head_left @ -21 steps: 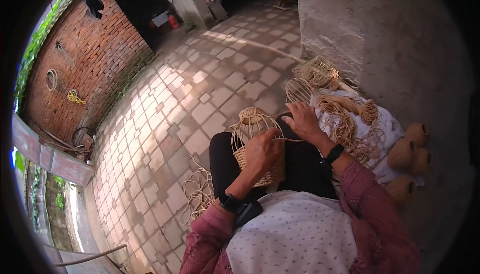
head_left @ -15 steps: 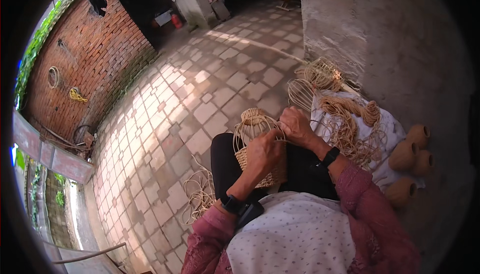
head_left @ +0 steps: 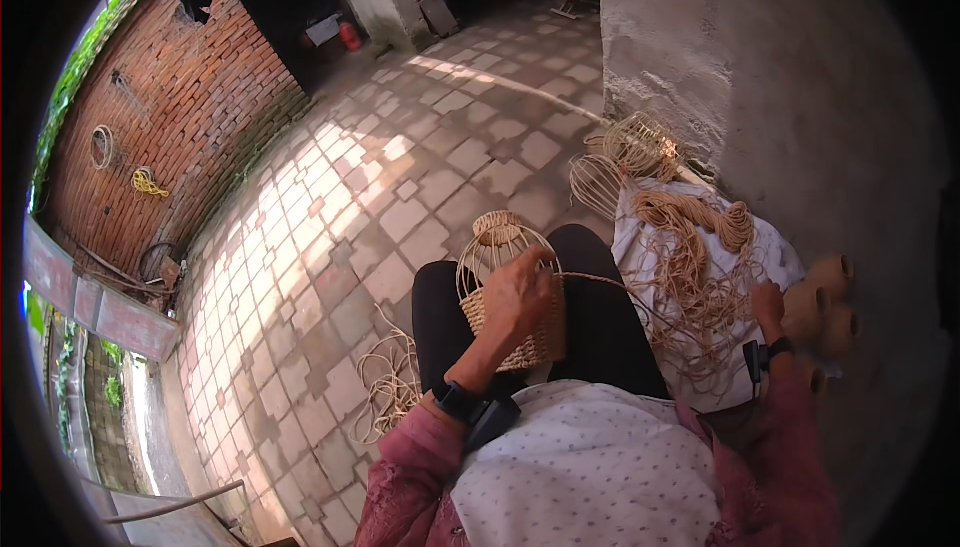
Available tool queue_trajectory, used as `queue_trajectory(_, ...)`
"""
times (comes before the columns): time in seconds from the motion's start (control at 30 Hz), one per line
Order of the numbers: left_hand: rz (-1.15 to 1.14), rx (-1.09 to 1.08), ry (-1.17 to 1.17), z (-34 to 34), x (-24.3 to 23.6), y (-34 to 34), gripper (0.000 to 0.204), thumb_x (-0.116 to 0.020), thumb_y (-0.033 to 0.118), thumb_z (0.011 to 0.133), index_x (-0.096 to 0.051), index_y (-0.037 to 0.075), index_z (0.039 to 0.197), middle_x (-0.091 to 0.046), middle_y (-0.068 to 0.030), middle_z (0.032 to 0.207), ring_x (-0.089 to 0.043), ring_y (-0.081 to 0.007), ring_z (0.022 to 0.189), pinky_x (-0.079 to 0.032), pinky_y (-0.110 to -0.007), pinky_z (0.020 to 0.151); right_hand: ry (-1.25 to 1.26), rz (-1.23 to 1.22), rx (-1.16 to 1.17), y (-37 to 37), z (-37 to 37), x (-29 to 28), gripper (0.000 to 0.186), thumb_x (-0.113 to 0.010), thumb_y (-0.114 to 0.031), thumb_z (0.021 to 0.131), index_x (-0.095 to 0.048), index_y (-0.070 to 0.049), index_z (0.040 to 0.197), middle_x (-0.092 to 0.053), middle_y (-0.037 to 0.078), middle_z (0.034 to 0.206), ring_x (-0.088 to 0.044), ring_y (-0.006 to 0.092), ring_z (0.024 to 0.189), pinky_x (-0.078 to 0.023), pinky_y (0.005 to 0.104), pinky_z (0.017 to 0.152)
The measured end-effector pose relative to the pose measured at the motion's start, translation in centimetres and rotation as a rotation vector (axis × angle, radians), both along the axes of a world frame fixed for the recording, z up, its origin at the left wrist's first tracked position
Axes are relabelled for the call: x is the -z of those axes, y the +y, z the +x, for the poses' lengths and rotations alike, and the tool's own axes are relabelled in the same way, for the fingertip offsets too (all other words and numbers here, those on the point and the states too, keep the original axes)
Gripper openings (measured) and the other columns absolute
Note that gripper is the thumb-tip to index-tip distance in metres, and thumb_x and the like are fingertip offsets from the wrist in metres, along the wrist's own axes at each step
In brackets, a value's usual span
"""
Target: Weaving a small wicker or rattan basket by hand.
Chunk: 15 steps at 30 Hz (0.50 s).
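A small half-woven basket [head_left: 527,352] stands on my lap between my thighs, with bare ribs above the woven wall and a braided rim on top. My left hand [head_left: 518,292] is closed on its ribs and upper side, covering part of them. From beside those fingers a thin cord [head_left: 592,276] runs rightward over my thigh to a tangled pile of cord [head_left: 690,247] on a white cloth [head_left: 778,257]. My right hand [head_left: 768,307] is out at the far right, closed, beside the brown pots; what lies in its fingers cannot be made out.
Several round brown pots [head_left: 803,309] lie right of the cloth. Open ribbed frames [head_left: 594,187] rest beyond it, by the grey wall [head_left: 670,57]. Loose cord [head_left: 388,377] lies left of my legs on the paving [head_left: 340,307]. A brick wall [head_left: 150,127] stands at left.
My right hand has left the basket and swung far right, toward the pots. The cord now stretches across my right thigh. My left hand stays on the basket.
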State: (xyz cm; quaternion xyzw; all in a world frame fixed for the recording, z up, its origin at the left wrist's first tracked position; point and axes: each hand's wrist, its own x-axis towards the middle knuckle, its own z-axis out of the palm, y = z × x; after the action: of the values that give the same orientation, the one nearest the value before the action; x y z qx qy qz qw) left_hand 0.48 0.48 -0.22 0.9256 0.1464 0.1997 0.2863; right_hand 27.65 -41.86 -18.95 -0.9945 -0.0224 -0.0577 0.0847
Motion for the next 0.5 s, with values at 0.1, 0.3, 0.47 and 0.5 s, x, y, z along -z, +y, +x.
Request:
queue_trajectory(0.1, -0.168, -0.094, 0.029, -0.4, -0.4, 0.8, 0.023, -0.055, 0.016, 0.083, -0.062, 0.012, 0.104, -0.065, -0.0148, 0.071, -0.064, -0.034, 0.065, -0.049, -0.041, 0.065, 0.523, 0.995, -0.341, 9.6, -4.4, -6.9, 0.042, -0.05, -0.04, 0.095, -0.06, -0.002, 0.081, -0.058, 0.001, 0.069, -0.053, 0.0085, 0.058, -0.044, 0.0228, 0.054)
queue_trajectory(0.3, -0.802, -0.115, -0.121, -3.1, 1.1, 4.5, 0.02, -0.066, 0.019, 0.085, -0.065, 0.007, 0.101, -0.066, -0.0009, 0.077, -0.056, -0.0062, 0.069, -0.045, -0.022, 0.062, 1.422, 1.46, -0.584, 24.1, -16.2, -14.0, 0.041, -0.057, -0.036, 0.094, -0.054, -0.002, 0.117, -0.063, 0.007, 0.082, -0.06, 0.0113, 0.064, -0.051, 0.024, 0.056)
queue_trajectory(0.47, -0.884, -0.112, -0.127, -5.2, 2.5, 5.3, 0.014, -0.067, 0.019, 0.087, -0.066, 0.005, 0.092, -0.055, 0.0067, 0.071, -0.046, -0.0009, 0.062, -0.035, -0.018, 0.053, 1.436, 1.996, -0.534, 29.4, -17.7, -14.7, 0.037, -0.055, -0.034, 0.096, -0.054, -0.005, 0.119, -0.063, 0.004, 0.081, -0.06, 0.0128, 0.07, -0.049, 0.0278, 0.06)
queue_trajectory(0.5, -0.874, -0.119, -0.143, -5.0, 2.5, 5.1, 0.014, -0.067, 0.019, 0.086, -0.066, 0.005, 0.089, -0.057, 0.0062, 0.072, -0.047, -0.0013, 0.063, -0.036, -0.018, 0.054, 1.435, 2.003, -0.572, 29.9, -17.4, -14.4, 0.031, -0.055, -0.031, 0.096, -0.057, -0.005, 0.112, -0.062, 0.003, 0.081, -0.06, 0.0134, 0.071, -0.049, 0.0287, 0.062)
